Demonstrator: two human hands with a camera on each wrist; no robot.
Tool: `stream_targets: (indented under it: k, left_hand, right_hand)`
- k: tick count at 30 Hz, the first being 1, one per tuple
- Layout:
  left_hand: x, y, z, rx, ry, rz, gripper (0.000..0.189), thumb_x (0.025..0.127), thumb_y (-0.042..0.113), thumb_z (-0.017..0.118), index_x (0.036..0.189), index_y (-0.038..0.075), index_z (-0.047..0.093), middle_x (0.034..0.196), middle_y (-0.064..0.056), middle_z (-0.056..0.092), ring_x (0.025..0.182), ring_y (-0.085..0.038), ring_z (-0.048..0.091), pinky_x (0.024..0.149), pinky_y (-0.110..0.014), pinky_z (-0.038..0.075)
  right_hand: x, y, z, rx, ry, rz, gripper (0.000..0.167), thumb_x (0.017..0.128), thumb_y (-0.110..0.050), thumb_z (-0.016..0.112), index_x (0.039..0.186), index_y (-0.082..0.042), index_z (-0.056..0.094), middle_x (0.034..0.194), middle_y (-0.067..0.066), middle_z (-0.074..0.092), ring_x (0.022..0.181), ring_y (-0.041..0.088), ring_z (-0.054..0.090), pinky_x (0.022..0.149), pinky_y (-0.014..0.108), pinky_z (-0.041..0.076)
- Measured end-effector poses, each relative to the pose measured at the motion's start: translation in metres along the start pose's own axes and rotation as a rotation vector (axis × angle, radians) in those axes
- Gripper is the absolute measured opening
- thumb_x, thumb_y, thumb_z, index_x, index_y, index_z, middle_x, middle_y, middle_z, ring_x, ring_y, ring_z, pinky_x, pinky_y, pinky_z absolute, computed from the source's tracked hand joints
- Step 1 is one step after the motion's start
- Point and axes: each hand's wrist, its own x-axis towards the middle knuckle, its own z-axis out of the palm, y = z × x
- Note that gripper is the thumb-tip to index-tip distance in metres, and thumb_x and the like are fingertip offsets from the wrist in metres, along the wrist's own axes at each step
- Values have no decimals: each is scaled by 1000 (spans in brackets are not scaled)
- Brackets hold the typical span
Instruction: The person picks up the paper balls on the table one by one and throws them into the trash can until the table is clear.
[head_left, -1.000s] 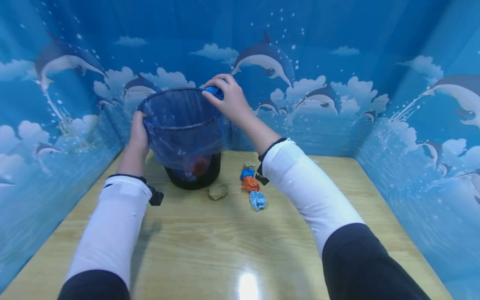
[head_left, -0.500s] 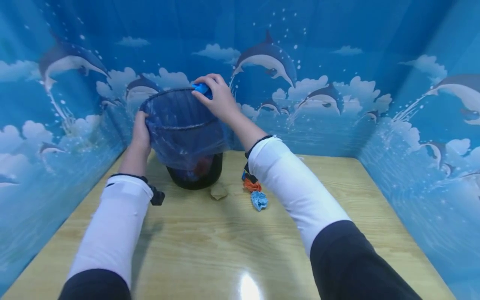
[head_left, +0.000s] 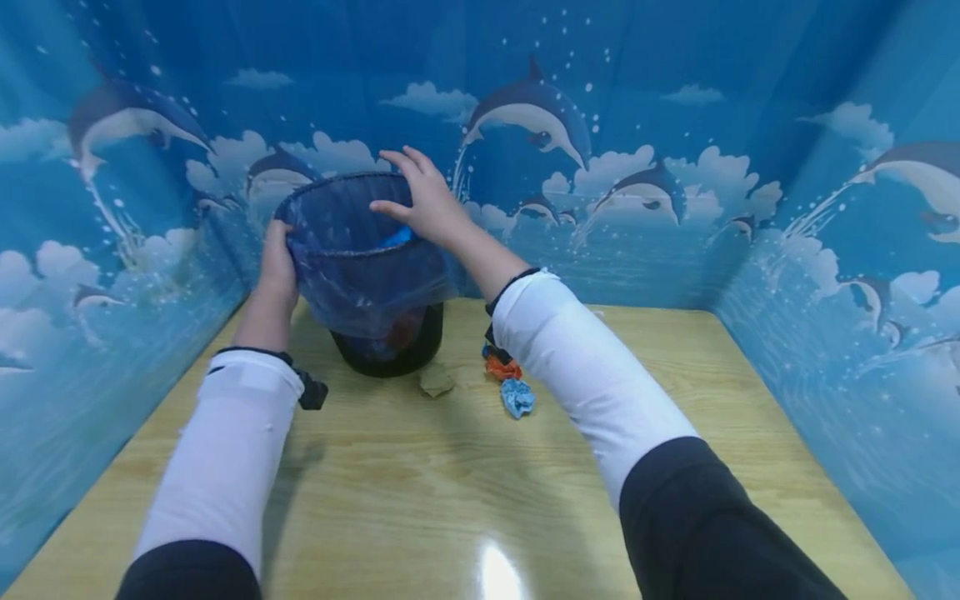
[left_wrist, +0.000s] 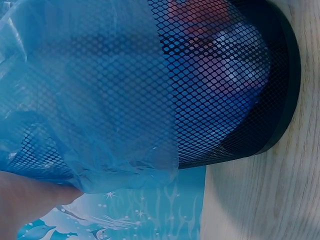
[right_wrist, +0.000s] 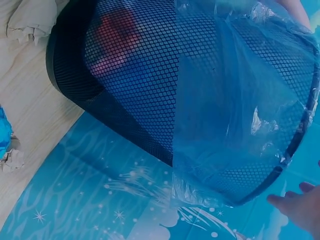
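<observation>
A black mesh wastebasket (head_left: 427, 337) with a translucent blue liner (head_left: 352, 292) folded over its rim stands tilted at the back left. My left hand (head_left: 278, 268) holds its left side near the rim, fingers partly hidden. Above the right part of the opening, my right hand (head_left: 427, 200) has its fingers spread and holds nothing. Just inside the mouth, below that hand, is a blue crumpled paper ball (head_left: 397, 237). Through the mesh in the left wrist view, reddish and pale crumpled pieces (left_wrist: 240, 55) show near the bottom.
On the wooden table (head_left: 390, 483), a tan crumpled paper ball (head_left: 436, 381) lies near the basket's base. Farther right are an orange ball (head_left: 503, 367) and a light blue ball (head_left: 517, 397); the right forearm partly hides others. A dolphin-print curtain (head_left: 637, 250) surrounds the table.
My right hand moved left over the basket, then its fingers spread and let go of the blue paper ball, which is now lower, inside the opening. My left hand stays at the rim.
</observation>
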Motion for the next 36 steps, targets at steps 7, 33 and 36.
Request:
stream_targets:
  k: [7, 33, 36]
  left_hand:
    - [-1, 0, 0, 19, -8, -6, 70, 97, 50, 19, 155, 26, -12, 160, 12, -20, 148, -11, -13, 119, -33, 3]
    - [3, -2, -1, 48, 7, -6, 72, 96, 52, 19, 154, 27, -15, 159, 11, -24, 147, -14, -19, 120, -35, -4]
    - [2, -2, 0, 39, 9, -10, 71, 97, 52, 19, 154, 26, -15, 159, 11, -23, 147, -14, -18, 120, -35, -3]
  right_hand:
    - [-2, 5, -1, -38, -24, 45, 81, 92, -53, 55, 156, -31, 12, 164, -3, -2, 151, 18, 0, 120, 44, 15]
    - [-31, 40, -17, 1, 2, 40, 81, 94, -51, 54, 157, -28, 7, 164, 4, -3, 151, 27, -4, 118, 54, 10]
    - [-37, 45, -17, 2, 2, 33, 82, 94, -50, 55, 157, -26, 7, 164, 5, -2, 151, 27, -3, 118, 54, 12]
